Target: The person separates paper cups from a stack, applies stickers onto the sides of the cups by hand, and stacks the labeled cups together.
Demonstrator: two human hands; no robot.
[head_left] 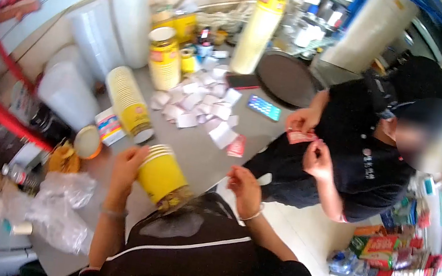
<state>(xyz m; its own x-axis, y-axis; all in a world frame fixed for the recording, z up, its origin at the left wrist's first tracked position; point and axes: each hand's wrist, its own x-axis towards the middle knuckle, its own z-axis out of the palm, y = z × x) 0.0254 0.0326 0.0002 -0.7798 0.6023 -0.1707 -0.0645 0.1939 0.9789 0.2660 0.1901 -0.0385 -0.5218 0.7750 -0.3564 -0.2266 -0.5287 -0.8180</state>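
Note:
My left hand [128,168] grips the edge of a short stack of yellow paper cups [162,172], which lies tilted near my dark apron. My right hand [246,191] is held in the air to the right of that stack, its fingers loosely bent and apart, with nothing visible in them. Beyond my hands, a pile of small white paper pieces [198,100] spreads over the grey table [174,141]. A red printed slip [236,145] lies at its near edge. Another long stack of paper cups [129,103] lies just past my left hand.
At right, a person in black [369,150] holds a red slip [301,137] in both hands. A phone [264,108], a round dark tray [288,79], a tall cup stack [258,31] and a shorter one [163,62] stand or lie farther back. Plastic bags [62,211] lie at left.

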